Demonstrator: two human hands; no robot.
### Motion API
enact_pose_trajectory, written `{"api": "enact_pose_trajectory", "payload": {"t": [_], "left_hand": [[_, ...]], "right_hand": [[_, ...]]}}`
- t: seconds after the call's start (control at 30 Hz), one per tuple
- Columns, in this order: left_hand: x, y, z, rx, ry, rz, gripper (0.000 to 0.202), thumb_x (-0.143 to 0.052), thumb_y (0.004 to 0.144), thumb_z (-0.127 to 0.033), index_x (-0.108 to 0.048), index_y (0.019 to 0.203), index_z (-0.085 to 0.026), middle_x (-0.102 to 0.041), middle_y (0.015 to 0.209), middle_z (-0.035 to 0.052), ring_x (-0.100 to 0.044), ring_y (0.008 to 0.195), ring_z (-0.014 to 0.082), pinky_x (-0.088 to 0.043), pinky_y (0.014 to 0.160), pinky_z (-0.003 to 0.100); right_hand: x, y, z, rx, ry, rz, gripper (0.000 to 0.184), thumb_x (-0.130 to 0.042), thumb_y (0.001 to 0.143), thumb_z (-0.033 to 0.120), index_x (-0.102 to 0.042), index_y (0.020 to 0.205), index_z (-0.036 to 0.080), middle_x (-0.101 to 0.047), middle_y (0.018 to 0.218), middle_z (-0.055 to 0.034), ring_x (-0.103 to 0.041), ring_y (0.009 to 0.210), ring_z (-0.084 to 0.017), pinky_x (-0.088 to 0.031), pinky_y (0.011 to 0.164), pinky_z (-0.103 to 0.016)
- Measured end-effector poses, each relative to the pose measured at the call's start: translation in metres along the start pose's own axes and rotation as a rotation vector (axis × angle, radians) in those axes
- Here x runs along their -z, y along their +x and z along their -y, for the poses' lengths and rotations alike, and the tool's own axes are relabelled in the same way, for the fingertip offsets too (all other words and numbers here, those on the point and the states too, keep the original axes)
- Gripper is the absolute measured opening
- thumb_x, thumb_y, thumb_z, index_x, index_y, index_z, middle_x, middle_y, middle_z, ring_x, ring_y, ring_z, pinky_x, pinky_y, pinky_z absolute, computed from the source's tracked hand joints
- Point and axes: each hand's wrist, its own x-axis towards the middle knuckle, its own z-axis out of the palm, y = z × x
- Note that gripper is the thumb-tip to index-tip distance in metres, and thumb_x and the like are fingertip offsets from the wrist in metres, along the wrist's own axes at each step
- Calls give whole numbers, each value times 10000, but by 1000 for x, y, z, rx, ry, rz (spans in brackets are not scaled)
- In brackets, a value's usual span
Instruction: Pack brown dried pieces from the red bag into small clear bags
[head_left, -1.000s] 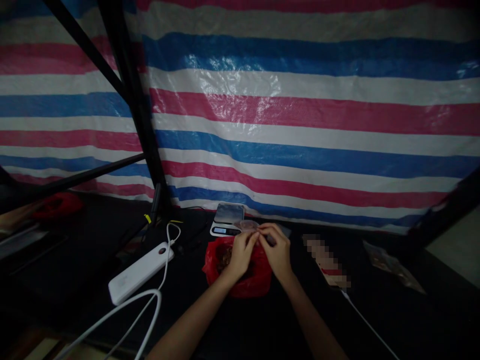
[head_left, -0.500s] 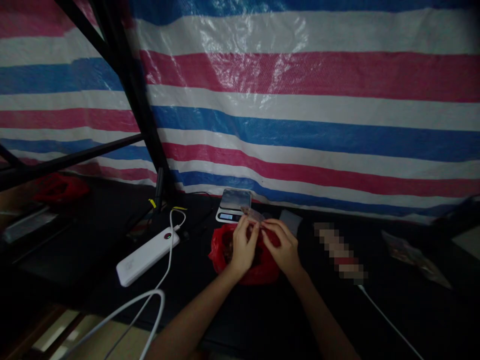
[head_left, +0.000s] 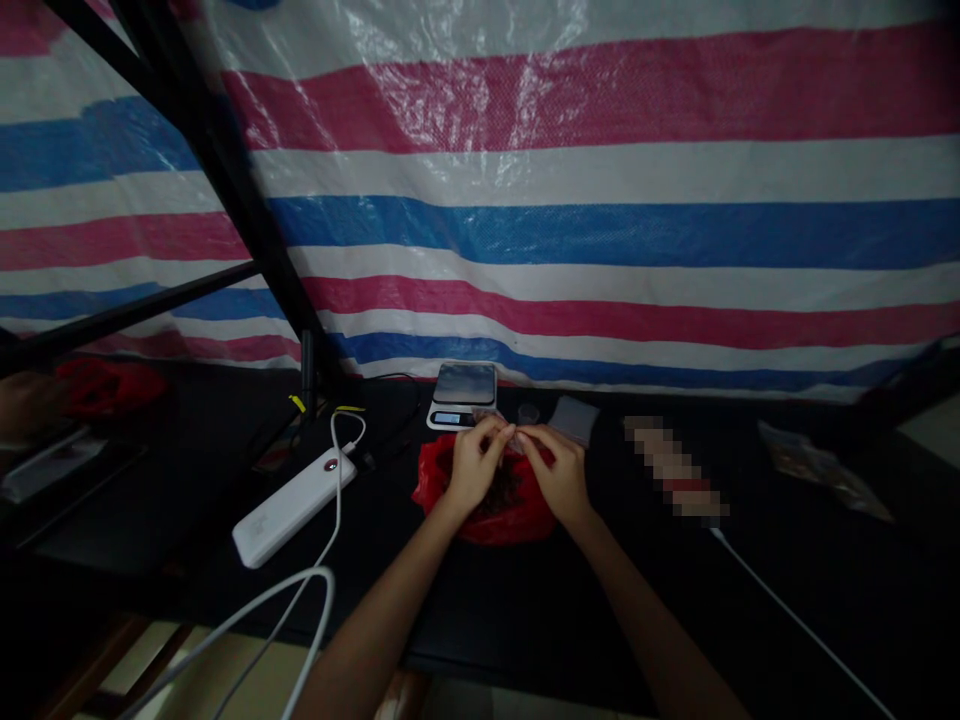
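Note:
My left hand (head_left: 474, 468) and my right hand (head_left: 561, 472) meet at the fingertips, pinching a small clear plastic bag (head_left: 486, 414). Fingers hide most of this bag, and its contents cannot be made out. Just beneath both hands sits an open red plastic bag (head_left: 517, 523) with small dark brown bits (head_left: 501, 492) inside. Behind it stands a digital scale (head_left: 465, 384) with a lit display. A small round clear container (head_left: 529, 412) and a flat stack of clear bags (head_left: 576, 418) lie beyond my right hand.
A white power bank (head_left: 292, 508) with a looping cable lies left. To the right are a pixelated object (head_left: 675, 468) on a cable and a filled clear bag (head_left: 821, 470). Another person's hand (head_left: 26, 405) is near a red bag (head_left: 112, 388) at far left, past a black frame (head_left: 232, 200).
My fingertips have come closer together, and less of the small bag shows. Another person's hand now shows more clearly at far left. The whole view has shifted slightly.

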Motion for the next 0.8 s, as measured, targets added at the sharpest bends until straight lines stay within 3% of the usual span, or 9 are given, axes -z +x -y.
{"api": "enact_pose_trajectory", "payload": {"t": [0.13, 0.37, 0.8], "left_hand": [[0, -1, -1, -3, 48, 49, 304, -400, 840, -394, -515, 664, -174, -416, 454, -58, -416, 445, 84, -335, 527, 199], [0, -2, 0, -29, 87, 36, 327, -353, 867, -365, -499, 644, -175, -445, 475, -50, -452, 468, 89, -332, 545, 200], [0, -4, 0, -66, 286, 126, 266, -294, 898, -305, -485, 756, -188, -492, 558, -38, -493, 548, 106, -344, 603, 203]], "right_hand": [[5, 2, -2, -2, 0, -4, 126, -510, 799, 236, -628, 841, 224, -662, 810, -22, -615, 744, -165, -474, 692, -282], [9, 5, -4, 66, -14, 46, 158, -525, 781, 211, -652, 874, 230, -677, 821, -22, -624, 734, -158, -486, 690, -272], [10, 7, -9, 14, -26, 54, 151, -540, 778, 233, -667, 860, 233, -692, 822, -21, -638, 735, -167, -489, 683, -266]]}}
